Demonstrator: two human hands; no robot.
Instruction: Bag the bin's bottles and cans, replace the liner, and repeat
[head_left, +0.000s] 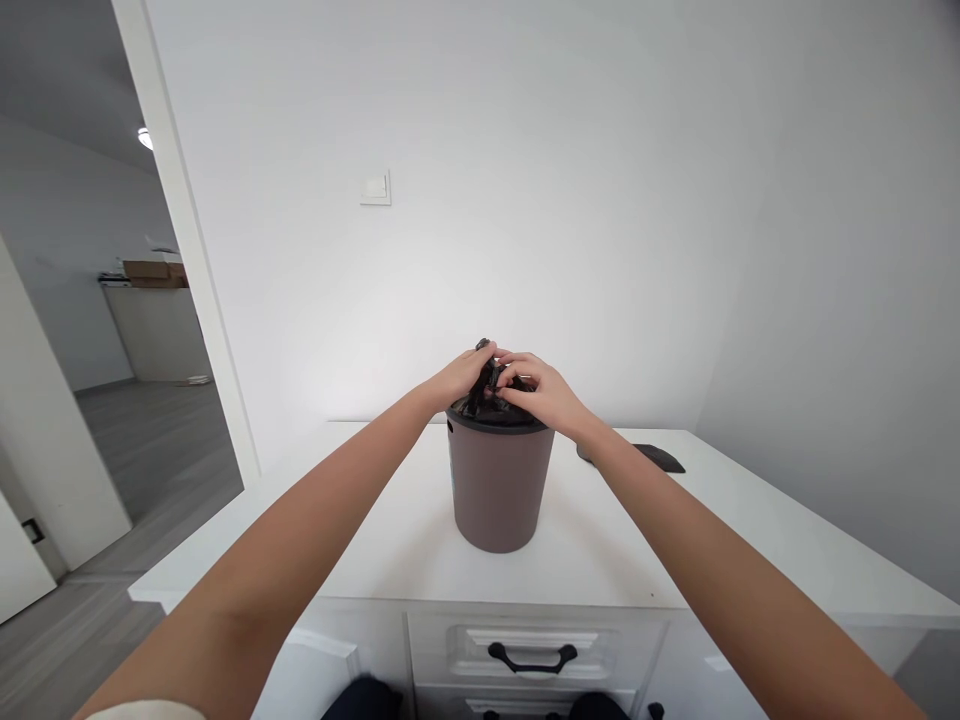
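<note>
A brownish-mauve trash can [501,490] with a dark rim stands upright on a white cabinet top [397,560]. Inside its mouth sits a black plastic trash bag [499,410], its top gathered up above the rim. My left hand [466,378] grips the gathered bag from the left, with a tuft of plastic poking out over the thumb. From the right, my right hand [541,392] pinches the same bunched plastic, fingers curled. Both hands are just above the rim, close together. The bag's lower part is hidden inside the can.
Behind my right forearm lies a flat black item [660,458], partly hidden. A white wall with a light switch [376,188] rises behind the cabinet. Below the top's front edge is a drawer with a black handle [532,660]. An open doorway [142,400] is at left.
</note>
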